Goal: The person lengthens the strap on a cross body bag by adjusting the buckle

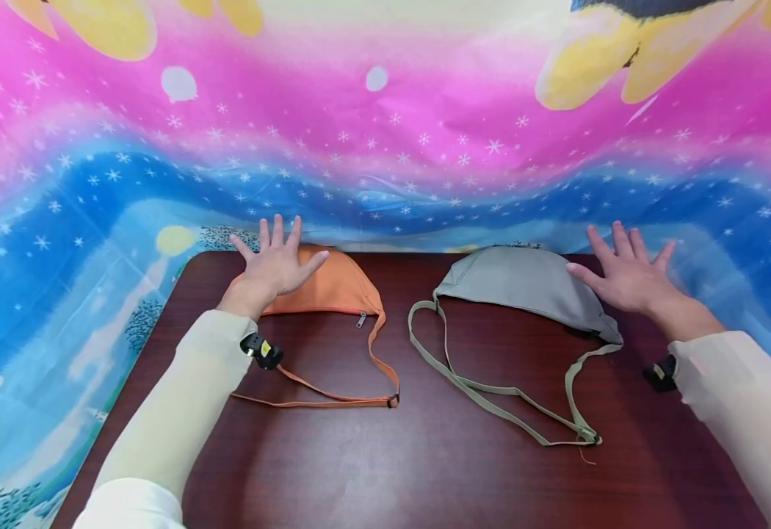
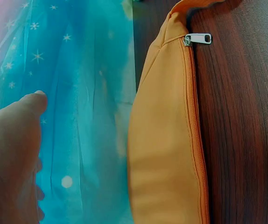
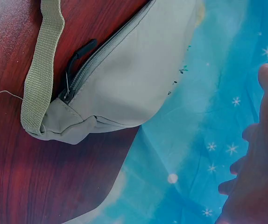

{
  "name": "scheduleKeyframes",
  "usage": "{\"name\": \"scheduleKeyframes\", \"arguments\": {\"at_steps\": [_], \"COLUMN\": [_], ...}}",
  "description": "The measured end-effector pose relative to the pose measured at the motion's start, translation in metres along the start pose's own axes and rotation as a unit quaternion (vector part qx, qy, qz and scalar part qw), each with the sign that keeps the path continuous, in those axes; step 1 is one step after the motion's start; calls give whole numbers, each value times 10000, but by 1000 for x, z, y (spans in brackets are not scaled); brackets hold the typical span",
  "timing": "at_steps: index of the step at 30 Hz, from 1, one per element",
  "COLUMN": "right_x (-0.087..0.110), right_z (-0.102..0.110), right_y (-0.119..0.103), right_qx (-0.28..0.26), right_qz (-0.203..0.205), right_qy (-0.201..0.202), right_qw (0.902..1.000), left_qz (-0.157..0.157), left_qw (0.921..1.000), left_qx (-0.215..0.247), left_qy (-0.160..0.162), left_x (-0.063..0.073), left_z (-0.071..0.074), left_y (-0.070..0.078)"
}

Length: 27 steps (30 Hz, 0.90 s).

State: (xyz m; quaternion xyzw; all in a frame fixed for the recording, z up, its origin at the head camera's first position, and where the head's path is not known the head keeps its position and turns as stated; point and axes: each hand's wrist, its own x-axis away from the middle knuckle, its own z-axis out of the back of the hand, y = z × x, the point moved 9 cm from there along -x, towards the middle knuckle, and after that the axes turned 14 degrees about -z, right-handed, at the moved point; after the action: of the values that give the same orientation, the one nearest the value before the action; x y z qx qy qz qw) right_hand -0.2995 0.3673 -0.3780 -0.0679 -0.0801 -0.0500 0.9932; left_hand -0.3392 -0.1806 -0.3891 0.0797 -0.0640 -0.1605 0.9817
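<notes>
An orange waist bag [image 1: 342,283] lies at the back left of the table, its strap looped toward the front. Its zipper runs along the near edge, with a metal pull [image 2: 199,38] at one end. My left hand [image 1: 273,266] is spread with straight fingers and overlaps this bag's left part in the head view; the left wrist view shows it apart from the bag. To the right lies a grey waist bag [image 1: 524,283] with a greenish strap [image 3: 43,70] and a dark zipper pull [image 3: 80,53]. Beside its right end my right hand [image 1: 633,275] spreads its fingers, holding nothing.
Both bags rest on a dark red-brown wooden table [image 1: 332,470]. Behind and to the left of it hangs a pink and blue snowflake-printed cloth [image 1: 359,147]. The grey bag's strap ends in a buckle [image 1: 589,437] with a loose thread.
</notes>
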Motion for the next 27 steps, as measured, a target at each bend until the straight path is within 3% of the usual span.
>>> {"name": "scheduleKeyframes", "arguments": {"at_steps": [6, 11, 20, 27], "right_x": [7, 20, 43, 63], "right_z": [3, 11, 17, 9], "right_y": [-4, -19, -58, -95], "right_qx": [-128, -351, -435, -389], "right_qz": [167, 652, 1441, 1997], "right_qy": [166, 482, 883, 1072], "right_qw": [9996, 9961, 9847, 9732], "left_qz": [-153, -328, -580, -924], "left_qw": [9994, 9989, 9974, 9949], "left_qx": [-271, -311, -417, -369], "left_qy": [127, 116, 42, 139], "left_x": [7, 21, 54, 72], "left_z": [5, 3, -10, -25], "left_y": [7, 14, 25, 43]}}
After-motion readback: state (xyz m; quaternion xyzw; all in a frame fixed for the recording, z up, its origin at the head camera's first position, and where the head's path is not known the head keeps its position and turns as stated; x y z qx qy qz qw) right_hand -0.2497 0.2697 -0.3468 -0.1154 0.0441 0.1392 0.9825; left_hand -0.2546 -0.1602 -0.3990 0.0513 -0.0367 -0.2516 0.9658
